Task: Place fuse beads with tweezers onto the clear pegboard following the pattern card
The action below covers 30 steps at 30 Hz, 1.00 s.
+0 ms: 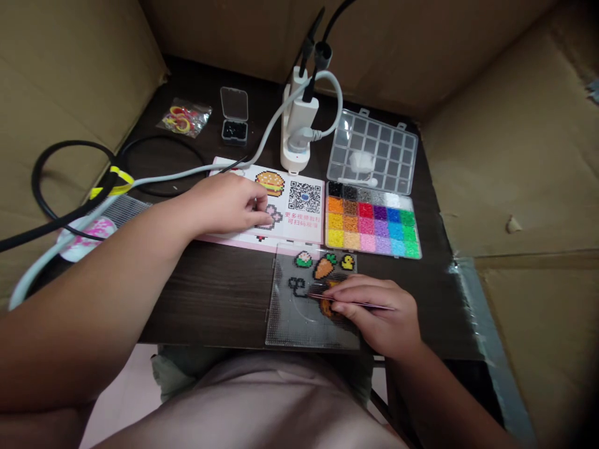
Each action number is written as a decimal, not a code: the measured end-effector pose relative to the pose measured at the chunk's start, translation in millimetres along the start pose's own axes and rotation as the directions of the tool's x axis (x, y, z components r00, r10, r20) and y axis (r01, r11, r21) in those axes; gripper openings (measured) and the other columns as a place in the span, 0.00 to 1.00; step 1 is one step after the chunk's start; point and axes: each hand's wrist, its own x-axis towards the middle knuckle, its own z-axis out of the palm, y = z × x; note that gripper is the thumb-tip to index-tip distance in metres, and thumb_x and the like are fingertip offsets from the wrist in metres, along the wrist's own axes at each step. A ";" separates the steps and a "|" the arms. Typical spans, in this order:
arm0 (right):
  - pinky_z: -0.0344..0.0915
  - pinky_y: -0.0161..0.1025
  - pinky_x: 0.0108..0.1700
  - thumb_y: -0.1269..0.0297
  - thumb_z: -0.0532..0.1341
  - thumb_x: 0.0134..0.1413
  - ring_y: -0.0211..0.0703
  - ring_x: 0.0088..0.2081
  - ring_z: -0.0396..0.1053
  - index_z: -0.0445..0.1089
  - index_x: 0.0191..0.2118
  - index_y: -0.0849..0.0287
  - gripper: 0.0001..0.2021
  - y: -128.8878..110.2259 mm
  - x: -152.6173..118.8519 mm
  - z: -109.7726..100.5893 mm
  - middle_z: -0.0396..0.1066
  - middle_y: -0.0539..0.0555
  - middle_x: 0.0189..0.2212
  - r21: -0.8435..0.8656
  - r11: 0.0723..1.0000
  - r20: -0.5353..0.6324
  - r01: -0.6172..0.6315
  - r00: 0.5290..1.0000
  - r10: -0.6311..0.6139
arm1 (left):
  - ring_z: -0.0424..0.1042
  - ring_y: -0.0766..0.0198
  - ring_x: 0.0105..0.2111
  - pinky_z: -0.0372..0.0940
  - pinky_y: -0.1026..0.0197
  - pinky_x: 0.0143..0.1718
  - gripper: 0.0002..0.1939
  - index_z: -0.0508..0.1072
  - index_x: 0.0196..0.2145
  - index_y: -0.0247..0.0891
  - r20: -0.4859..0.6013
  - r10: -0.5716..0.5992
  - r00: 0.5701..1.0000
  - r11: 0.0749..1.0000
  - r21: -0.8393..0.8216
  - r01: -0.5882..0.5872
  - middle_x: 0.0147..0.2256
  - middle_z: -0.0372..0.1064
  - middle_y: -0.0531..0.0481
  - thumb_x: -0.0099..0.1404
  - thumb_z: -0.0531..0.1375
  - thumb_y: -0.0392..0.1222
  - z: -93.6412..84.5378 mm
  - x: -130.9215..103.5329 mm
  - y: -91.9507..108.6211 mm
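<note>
My right hand (381, 308) pinches a thin pair of tweezers (360, 302) over a clear pegboard (285, 327). The tweezers' tip is at a small black bead outline (297, 288) on the board. Beside it, partly hidden by my fingers, is an orange-brown bead figure (327, 307). Along the board's top are a green-and-pink bead figure (304, 259), a carrot (324, 267) and a yellow duck (347, 262). My left hand (234, 202) rests on a printed pattern sheet (304, 232), fingers loosely curled with a gap to the thumb, near a pink-grey pattern.
Right of the sheet lies an open bead box (374, 218) with many colours and its clear lid (372, 153). A white power strip (296, 134) with cables stands behind. A small box of black beads (234, 131) and a plastic bag (185, 118) are farther left. Cardboard walls surround the table.
</note>
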 end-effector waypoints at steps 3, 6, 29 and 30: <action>0.77 0.38 0.34 0.76 0.69 0.50 0.43 0.31 0.79 0.81 0.36 0.55 0.09 -0.6 0.4 0.0 0.81 0.54 0.30 -0.003 1.000 0.007 0.005 1.000 -0.005 | 0.67 0.62 0.30 0.51 0.60 0.30 0.17 0.78 0.35 0.44 0.001 -0.003 1.000 1.000 0.017 0.003 0.31 0.74 0.51 0.58 0.60 0.58 -0.4 -0.1 0.8; 0.77 0.38 0.33 0.75 0.69 0.50 0.43 0.30 0.79 0.81 0.35 0.55 0.08 -1.5 1.1 0.1 0.81 0.54 0.30 -0.009 1.000 0.011 -0.001 1.000 0.001 | 0.67 0.62 0.30 0.50 0.60 0.30 0.17 0.78 0.35 0.43 -0.004 -0.008 1.000 1.000 0.010 0.008 0.29 0.73 0.51 0.58 0.60 0.58 -0.7 -0.2 1.0; 0.77 0.41 0.38 0.67 0.69 0.52 0.44 0.34 0.79 0.80 0.32 0.50 0.03 4.8 2.9 -27.7 0.81 0.52 0.32 0.094 0.984 -0.380 -0.149 0.908 0.174 | 0.66 0.62 0.27 0.51 0.60 0.28 0.15 0.75 0.30 0.43 -0.019 0.017 1.000 1.000 -0.027 -0.017 0.29 0.74 0.51 0.58 0.60 0.57 -2.6 -3.3 1.6; 0.77 0.41 0.39 0.67 0.70 0.51 0.45 0.34 0.79 0.80 0.32 0.50 0.03 4.2 10.3 -34.2 0.81 0.52 0.32 0.046 0.988 -0.434 -0.147 0.888 0.153 | 0.67 0.62 0.28 0.51 0.60 0.28 0.14 0.75 0.31 0.44 -0.020 0.017 1.000 0.999 -0.032 -0.018 0.29 0.74 0.51 0.58 0.60 0.57 -2.8 -3.8 2.0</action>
